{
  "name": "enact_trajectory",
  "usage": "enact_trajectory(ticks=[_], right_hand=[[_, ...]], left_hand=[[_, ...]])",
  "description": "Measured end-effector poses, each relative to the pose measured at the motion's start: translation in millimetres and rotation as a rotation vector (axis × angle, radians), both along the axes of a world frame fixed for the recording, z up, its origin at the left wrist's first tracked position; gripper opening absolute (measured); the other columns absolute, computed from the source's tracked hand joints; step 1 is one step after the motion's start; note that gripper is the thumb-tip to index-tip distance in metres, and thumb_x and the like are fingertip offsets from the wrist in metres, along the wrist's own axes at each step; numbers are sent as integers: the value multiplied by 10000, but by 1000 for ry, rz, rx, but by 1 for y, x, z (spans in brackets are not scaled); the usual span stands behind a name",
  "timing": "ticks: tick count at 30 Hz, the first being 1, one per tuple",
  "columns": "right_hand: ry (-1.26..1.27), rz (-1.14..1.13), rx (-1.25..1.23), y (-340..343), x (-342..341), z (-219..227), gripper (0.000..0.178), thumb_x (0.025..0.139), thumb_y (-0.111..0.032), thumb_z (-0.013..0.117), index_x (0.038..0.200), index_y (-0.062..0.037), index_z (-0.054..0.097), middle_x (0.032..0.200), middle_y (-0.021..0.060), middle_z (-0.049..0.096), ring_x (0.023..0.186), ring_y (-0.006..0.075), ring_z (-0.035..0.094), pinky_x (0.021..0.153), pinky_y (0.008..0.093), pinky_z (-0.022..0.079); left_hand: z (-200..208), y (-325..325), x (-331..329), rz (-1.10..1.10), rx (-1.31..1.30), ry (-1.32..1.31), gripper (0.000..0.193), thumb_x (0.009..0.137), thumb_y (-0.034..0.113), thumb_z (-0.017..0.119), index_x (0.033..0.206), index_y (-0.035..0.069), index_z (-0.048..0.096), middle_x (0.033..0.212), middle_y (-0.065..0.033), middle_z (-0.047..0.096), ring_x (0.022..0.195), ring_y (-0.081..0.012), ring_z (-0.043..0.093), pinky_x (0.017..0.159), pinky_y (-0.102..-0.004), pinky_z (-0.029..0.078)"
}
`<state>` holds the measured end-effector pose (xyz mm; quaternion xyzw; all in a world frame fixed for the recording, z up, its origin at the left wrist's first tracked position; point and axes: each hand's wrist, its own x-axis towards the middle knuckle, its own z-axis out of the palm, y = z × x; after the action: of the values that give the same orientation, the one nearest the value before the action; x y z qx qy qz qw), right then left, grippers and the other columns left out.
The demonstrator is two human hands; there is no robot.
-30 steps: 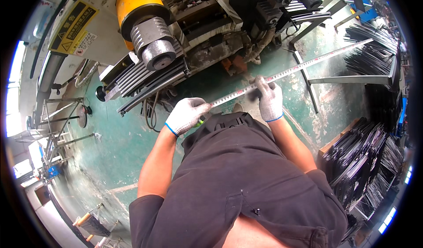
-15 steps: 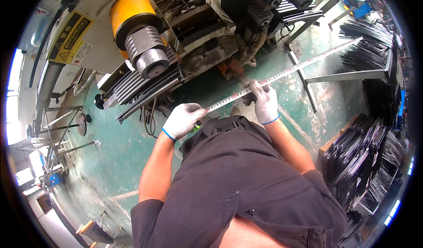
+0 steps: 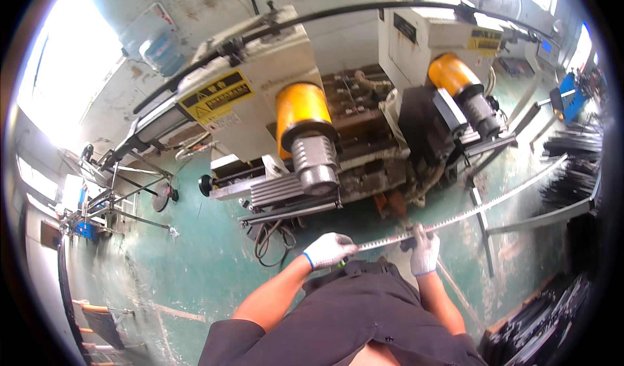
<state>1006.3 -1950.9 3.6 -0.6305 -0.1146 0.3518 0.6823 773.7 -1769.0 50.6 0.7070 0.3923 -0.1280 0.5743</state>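
Note:
A white tape measure blade point(image 3: 383, 242) stretches from my left hand, past my right, out toward the far right. My left hand point(image 3: 329, 250), in a white knitted glove with a blue cuff edge, is closed on the blade's near end. A small green patch shows under its fingers; whether this is the tape's case I cannot tell. My right hand point(image 3: 425, 254), in a similar glove with dark fingertips, pinches the blade a short way along. Beyond that hand the blade bows slightly and passes above a metal stand point(image 3: 482, 233).
Ahead stands a machine with two yellow cylindrical housings point(image 3: 303, 109) point(image 3: 453, 72) and protruding metal rollers. Cables point(image 3: 270, 239) hang below it. Bundles of thin black strips point(image 3: 546, 324) lie at the right, more behind the stand. Metal frames point(image 3: 123, 200) stand at the left.
The view has tilted up and swung left, so more of the machine and wall shows. Both hands still hold the tape blade, at much the same spacing.

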Motion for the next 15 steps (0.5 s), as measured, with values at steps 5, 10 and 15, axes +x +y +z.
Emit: enact_trajectory(ticks=[5, 10, 15], right_hand=[[-27, 16, 2, 3, 0, 0, 372, 1143, -268, 638, 998, 60, 735, 662, 132, 714, 563, 199, 691, 581, 338, 538], [53, -21, 23, 7, -1, 2, 325, 1101, -265, 699, 1012, 47, 734, 745, 118, 716, 545, 189, 661, 555, 332, 539], [56, -33, 32, 9, -2, 2, 319, 1106, -252, 690, 1005, 48, 729, 740, 126, 714, 546, 201, 664, 557, 333, 534]], left_hand=[[-2, 2, 1, -10, 13, -18, 452, 1046, 438, 711, 1097, -2, 805, 873, -83, 758, 742, -159, 680, 705, -351, 570], [0, -1, -2, 16, -12, -41, 459, 1049, 449, 709, 1046, -3, 793, 839, -81, 735, 720, -154, 657, 694, -354, 556], [-4, -1, -4, 7, 13, -64, 462, 1053, 452, 710, 1040, -4, 787, 818, -77, 706, 707, -161, 627, 697, -367, 543]])
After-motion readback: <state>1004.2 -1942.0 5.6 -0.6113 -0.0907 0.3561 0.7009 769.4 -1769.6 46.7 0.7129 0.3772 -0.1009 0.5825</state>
